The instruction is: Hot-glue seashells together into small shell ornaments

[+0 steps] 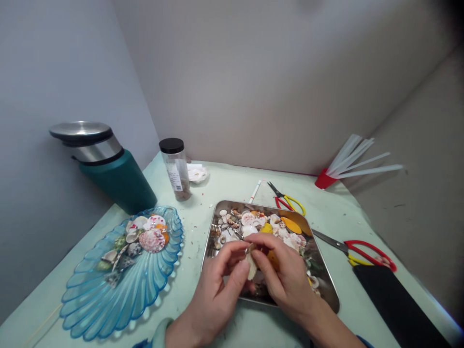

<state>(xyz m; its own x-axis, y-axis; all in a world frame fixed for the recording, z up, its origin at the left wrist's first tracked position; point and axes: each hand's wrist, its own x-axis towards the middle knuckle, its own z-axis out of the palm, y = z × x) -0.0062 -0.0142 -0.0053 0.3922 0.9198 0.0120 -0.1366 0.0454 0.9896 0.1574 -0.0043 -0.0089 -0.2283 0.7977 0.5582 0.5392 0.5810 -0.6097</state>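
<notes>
Above the near part of a metal tray (328, 285), my two hands meet around a small pale ribbed seashell (252, 268). My left hand (224, 280) pinches the shell between thumb and fingers. On its other side, my right hand (284, 275) is closed with thumb and index finger at the shell's upper end. A thin metallic bit shows near the fingertips, too small to name. Many shells (250, 220) of white, brown, yellow and orange fill the tray beneath. Part of the tray's contents is hidden behind my hands.
Left stands a blue scalloped glass dish (145, 295) holding shells, with a teal bottle (116, 179) and black-lidded jar (176, 169) behind. Rightward lie small scissors (288, 199), larger red-handled scissors (369, 251) and a black flat object (395, 304). A red cup (325, 180) holds translucent sticks.
</notes>
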